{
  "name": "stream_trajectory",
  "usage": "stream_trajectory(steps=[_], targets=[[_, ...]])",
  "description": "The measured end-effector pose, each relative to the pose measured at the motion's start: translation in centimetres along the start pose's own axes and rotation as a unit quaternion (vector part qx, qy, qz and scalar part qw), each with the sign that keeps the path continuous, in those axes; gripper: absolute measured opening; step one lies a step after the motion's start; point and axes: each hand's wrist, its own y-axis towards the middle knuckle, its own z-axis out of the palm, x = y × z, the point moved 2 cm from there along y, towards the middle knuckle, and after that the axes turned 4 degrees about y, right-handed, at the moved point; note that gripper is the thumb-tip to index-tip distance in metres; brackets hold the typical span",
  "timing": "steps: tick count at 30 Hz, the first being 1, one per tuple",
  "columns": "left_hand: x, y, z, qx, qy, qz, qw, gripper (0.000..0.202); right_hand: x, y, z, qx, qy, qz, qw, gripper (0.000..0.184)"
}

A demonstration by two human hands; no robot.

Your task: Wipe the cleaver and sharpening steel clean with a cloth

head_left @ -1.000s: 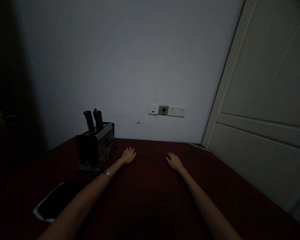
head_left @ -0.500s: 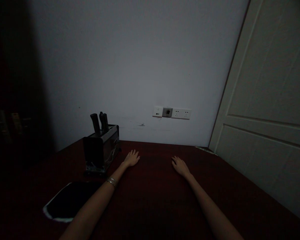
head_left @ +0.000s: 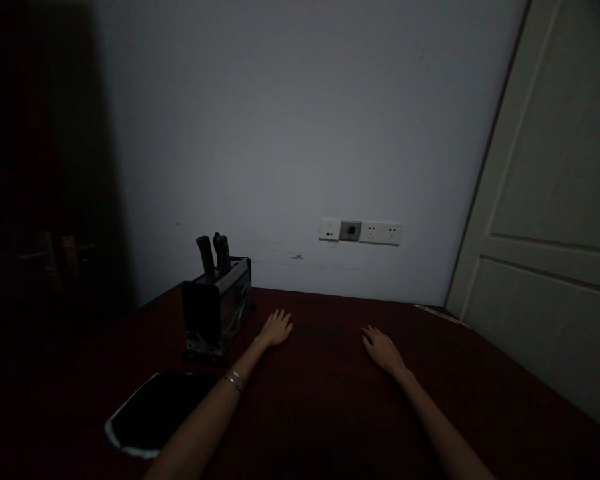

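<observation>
My left hand (head_left: 277, 327) lies palm down on the dark red table (head_left: 320, 380), fingers spread and holding nothing. A silvery bracelet (head_left: 235, 381) circles that wrist. Just left of this hand stands a black and grey knife block (head_left: 217, 310), with several black-handled knives (head_left: 215, 253) upright in its top. On the right, my right hand (head_left: 381, 348) rests flat on the table with its fingers stretched out. It holds nothing, and bare tabletop separates the two hands.
A dark flat piece with a pale edge (head_left: 155, 413) lies at the front left, partly behind my left forearm. Beyond the table rises a pale wall (head_left: 300, 133) with a row of sockets (head_left: 380, 233). A light panelled door (head_left: 555, 220) stands at the right.
The whole view has shifted, so everything appears slightly farther right and lower. Both hands stay flat on the table, and the knife block stands as before.
</observation>
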Motion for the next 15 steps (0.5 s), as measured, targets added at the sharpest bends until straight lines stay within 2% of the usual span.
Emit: stream_trajectory(steps=[15], targets=[[-0.5,-1.0,-1.0,-0.001,-0.039,-0.01,0.999,0.058,-0.3,0.1,0.5,-0.022,-0.009,-0.025,0.999,0.049]])
